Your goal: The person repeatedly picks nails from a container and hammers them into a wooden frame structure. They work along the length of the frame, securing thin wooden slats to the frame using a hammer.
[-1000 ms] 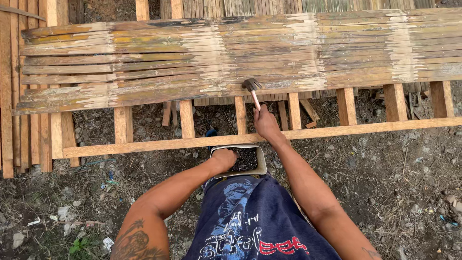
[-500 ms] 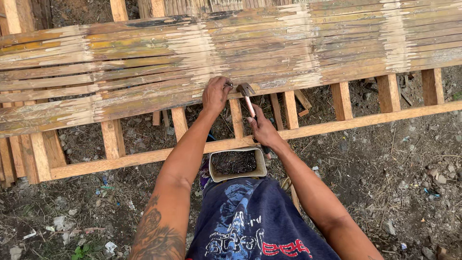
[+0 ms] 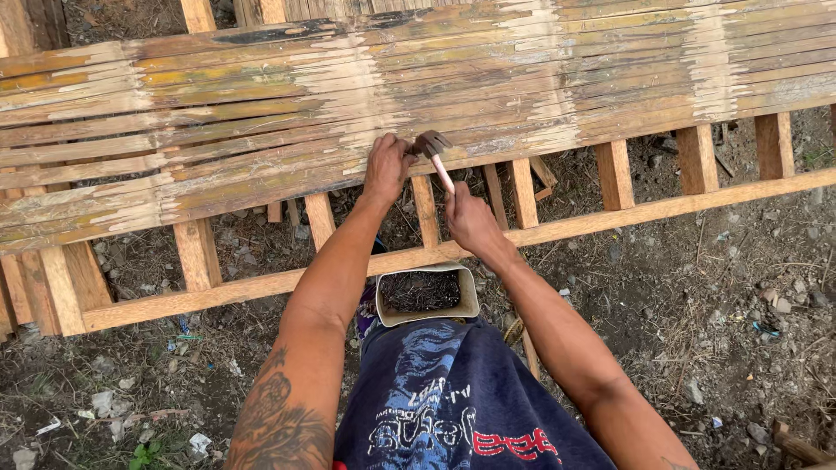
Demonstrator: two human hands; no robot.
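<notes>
Gripping the hammer [image 3: 437,158] by its pale handle, the right hand [image 3: 471,222] kept its fingers closed, the head at the edge of the bamboo slats [image 3: 261,130]. The left hand [image 3: 387,167] pinched something there, too small to tell. A tub of nails [image 3: 424,294] sat below.

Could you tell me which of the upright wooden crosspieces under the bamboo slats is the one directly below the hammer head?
It is the crosspiece rising between the left hand and right hand, just above the tin of nails. The hammer is poised over its top; the others stand off to either side.
</notes>
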